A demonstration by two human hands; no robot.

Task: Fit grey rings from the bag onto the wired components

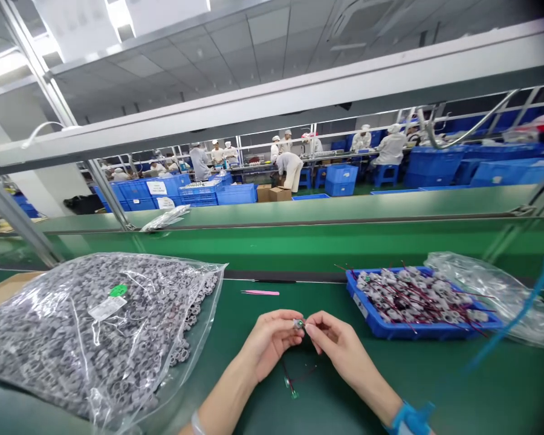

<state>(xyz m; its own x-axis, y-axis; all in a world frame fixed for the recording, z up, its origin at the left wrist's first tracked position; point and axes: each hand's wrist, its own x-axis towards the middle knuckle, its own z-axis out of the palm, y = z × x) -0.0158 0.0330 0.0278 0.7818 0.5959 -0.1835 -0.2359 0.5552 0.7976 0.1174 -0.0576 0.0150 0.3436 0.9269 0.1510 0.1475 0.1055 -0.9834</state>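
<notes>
Right, both hands meet in one tight pinch. The left hand and the right hand press their fingertips together on a single small wired component, silvery with a green spot, held in the air above the bench. Thin dark red wires hang from it, and a small green tip lies on the mat below; how many wires there are is hard to count. A blue band circles the right wrist and a pale band the left.

Just beside the right hand sits one blue plastic tray, heaped with dozens of similar pale parts trailing red wires, too tangled to count. Beyond it lies one crumpled clear bag, and a blue cord crosses the view at the right. One pair of pink tweezers lies flat on the green bench mat, ahead of the hands. To the left, one large clear plastic bag bulges with hundreds of small grey ribbed rings, and carries one green sticker and one white label.

Past a green conveyor belt, several co-workers in white work among blue crates and two cardboard boxes.
</notes>
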